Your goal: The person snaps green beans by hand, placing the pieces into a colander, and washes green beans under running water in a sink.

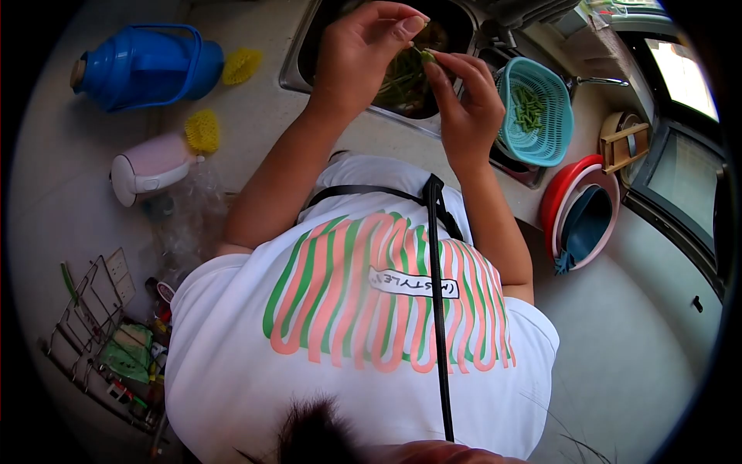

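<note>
Above the sink (291, 76), my left hand (362, 54) is closed in a pinch, with a small greenish bit of bean at its fingertips. My right hand (470, 97) pinches a green bean (427, 56) between thumb and forefinger, just below the left fingertips. Long green beans (396, 87) lie in the sink beneath both hands, partly hidden by them. Close by on the right, a teal plastic basket (560, 116) holds short green bean pieces (529, 108).
On the left counter are a blue thermos (151, 68), two yellow scrubbers (242, 66), a pink and white kettle (154, 166) and clear plastic bags (189, 213). A wire rack (77, 332) is lower left. Red and blue basins (553, 197) stand right, near a window (684, 178).
</note>
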